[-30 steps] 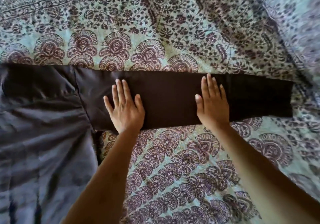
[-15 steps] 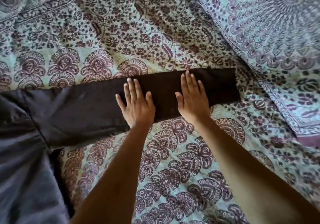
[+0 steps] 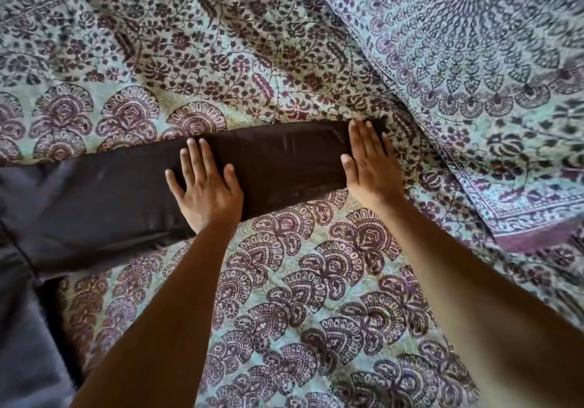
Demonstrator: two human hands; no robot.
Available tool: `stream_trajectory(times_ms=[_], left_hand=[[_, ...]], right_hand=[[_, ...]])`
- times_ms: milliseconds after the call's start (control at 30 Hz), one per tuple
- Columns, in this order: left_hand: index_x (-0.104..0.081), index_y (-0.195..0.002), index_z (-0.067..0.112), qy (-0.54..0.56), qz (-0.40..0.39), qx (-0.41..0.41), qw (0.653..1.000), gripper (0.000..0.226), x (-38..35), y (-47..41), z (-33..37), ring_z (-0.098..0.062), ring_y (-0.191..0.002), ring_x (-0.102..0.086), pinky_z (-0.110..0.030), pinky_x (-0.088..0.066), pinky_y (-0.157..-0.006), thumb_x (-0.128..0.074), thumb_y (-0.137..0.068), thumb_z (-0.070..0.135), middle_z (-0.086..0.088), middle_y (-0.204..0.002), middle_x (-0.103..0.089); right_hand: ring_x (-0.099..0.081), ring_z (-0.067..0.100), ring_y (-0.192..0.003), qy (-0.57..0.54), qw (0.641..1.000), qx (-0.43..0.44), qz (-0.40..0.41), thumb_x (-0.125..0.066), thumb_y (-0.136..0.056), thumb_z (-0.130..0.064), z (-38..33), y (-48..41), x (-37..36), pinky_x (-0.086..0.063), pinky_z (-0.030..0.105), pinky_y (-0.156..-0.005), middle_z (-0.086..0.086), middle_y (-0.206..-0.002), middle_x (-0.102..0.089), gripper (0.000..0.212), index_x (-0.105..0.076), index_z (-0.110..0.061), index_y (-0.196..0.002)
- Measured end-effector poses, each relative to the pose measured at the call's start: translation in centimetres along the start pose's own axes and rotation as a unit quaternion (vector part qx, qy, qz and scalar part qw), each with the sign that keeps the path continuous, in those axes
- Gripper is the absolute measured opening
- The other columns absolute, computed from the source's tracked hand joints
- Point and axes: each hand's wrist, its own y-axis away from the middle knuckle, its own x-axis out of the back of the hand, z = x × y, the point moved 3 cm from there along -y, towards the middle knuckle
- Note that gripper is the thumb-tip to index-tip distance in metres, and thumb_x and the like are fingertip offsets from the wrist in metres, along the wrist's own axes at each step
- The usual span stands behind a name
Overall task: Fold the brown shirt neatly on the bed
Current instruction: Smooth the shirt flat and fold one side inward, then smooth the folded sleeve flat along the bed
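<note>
Both hands, left hand [image 3: 207, 186] and right hand [image 3: 368, 162], press flat with fingers spread on the brown shirt [image 3: 278, 167] sleeve across the bed [image 3: 316, 281]; uneven pressure could likely bunch or skew it.

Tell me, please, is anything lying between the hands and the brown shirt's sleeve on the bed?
Nothing visible is. The left hand and right hand both lie flat, directly on the dark brown fabric sleeve, which is stretched over the patterned floral bedspread. The matching patterned pillow sits beyond the cuff end.
</note>
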Motion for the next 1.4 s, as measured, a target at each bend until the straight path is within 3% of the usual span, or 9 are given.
stream_trajectory(times_ms=[200,367,567,767,867,1000,1167,1300,1400], left_hand=[[-0.005,-0.150,0.020,0.057,-0.078,-0.020,0.995,0.067,1.2,-0.6,-0.6,-0.018,-0.146,0.001,-0.048,0.005,-0.116,-0.036,-0.095,0.043,-0.001,-0.159,0.000],[-0.025,-0.146,0.020,0.171,-0.066,-0.059,0.981,0.069,6.1,5.6,-2.0,-0.025,-0.144,-0.010,-0.047,-0.013,-0.113,-0.057,-0.088,0.035,-0.005,-0.157,-0.011],[-0.037,-0.140,0.006,0.184,-0.072,-0.046,0.979,0.070,16.0,17.8,-7.6,-0.033,-0.130,-0.039,-0.041,-0.033,-0.104,-0.047,-0.079,0.041,-0.016,-0.143,-0.040],[-0.040,-0.136,0.019,0.151,-0.026,0.005,0.988,0.068,24.7,29.9,-13.5,-0.030,-0.124,-0.046,-0.039,-0.037,-0.099,-0.038,-0.076,0.050,-0.007,-0.138,-0.048],[-0.045,-0.134,0.016,0.148,0.022,0.034,0.988,0.064,28.7,35.6,-17.2,-0.029,-0.122,-0.049,-0.038,-0.038,-0.100,-0.041,-0.077,0.046,-0.007,-0.135,-0.051],[-0.042,-0.138,0.017,0.148,0.081,0.068,0.983,0.072,33.6,44.1,-24.3,-0.026,-0.129,-0.042,-0.040,-0.035,-0.105,-0.036,-0.077,0.054,-0.005,-0.142,-0.045],[-0.035,-0.141,0.023,0.149,0.165,0.114,0.968,0.069,39.5,54.4,-32.8,-0.020,-0.135,-0.034,-0.038,-0.029,-0.108,-0.035,-0.080,0.055,0.000,-0.147,-0.038],[-0.033,-0.142,0.025,0.162,0.188,0.170,0.954,0.070,42.5,59.7,-39.7,-0.022,-0.134,-0.035,-0.046,-0.036,-0.105,-0.035,-0.079,0.056,-0.001,-0.146,-0.038],[-0.038,-0.139,0.021,0.141,0.201,0.201,0.948,0.071,44.2,61.7,-44.1,-0.025,-0.131,-0.039,-0.044,-0.035,-0.104,-0.034,-0.078,0.057,-0.005,-0.144,-0.041]], right_hand=[[0.007,0.020,-0.144,-0.004,0.993,-0.031,-0.115,-0.024,-0.099,-0.041,-1.5,0.0,1.6,0.008,0.040,-0.115,0.006,-0.156,0.010,0.065,0.007,-0.011,-0.147],[-0.026,0.028,-0.139,-0.147,0.988,-0.022,0.045,-0.033,-0.091,-0.040,-5.4,7.2,4.5,-0.015,0.048,-0.115,0.015,-0.149,-0.030,0.066,-0.018,-0.004,-0.146],[-0.047,0.032,-0.122,-0.231,0.969,0.046,0.077,-0.035,-0.086,-0.034,-13.6,19.9,8.6,-0.029,0.058,-0.105,0.017,-0.130,-0.052,0.059,-0.040,-0.002,-0.135],[-0.047,0.031,-0.122,-0.275,0.945,0.153,0.086,-0.041,-0.088,-0.031,-21.0,31.2,12.9,-0.041,0.054,-0.095,0.016,-0.133,-0.051,0.053,-0.036,-0.008,-0.135],[-0.045,0.028,-0.120,-0.271,0.934,0.211,0.095,-0.044,-0.088,-0.027,-25.5,36.5,14.7,-0.043,0.052,-0.093,0.017,-0.131,-0.052,0.051,-0.035,-0.007,-0.135],[-0.045,0.027,-0.117,-0.269,0.920,0.268,0.092,-0.044,-0.089,-0.028,-32.9,44.5,16.9,-0.045,0.052,-0.091,0.016,-0.127,-0.054,0.049,-0.039,-0.008,-0.133],[-0.043,0.027,-0.129,-0.255,0.899,0.348,0.077,-0.040,-0.091,-0.035,-42.1,54.5,17.9,-0.039,0.055,-0.100,0.011,-0.139,-0.048,0.053,-0.040,-0.007,-0.137],[-0.042,0.024,-0.130,-0.260,0.886,0.376,0.080,-0.036,-0.090,-0.038,-48.8,60.2,18.6,-0.030,0.052,-0.108,0.008,-0.139,-0.048,0.055,-0.043,-0.009,-0.136],[-0.045,0.025,-0.128,-0.254,0.875,0.405,0.079,-0.036,-0.089,-0.037,-53.3,62.2,18.3,-0.030,0.050,-0.106,0.009,-0.137,-0.050,0.054,-0.044,-0.008,-0.135]])
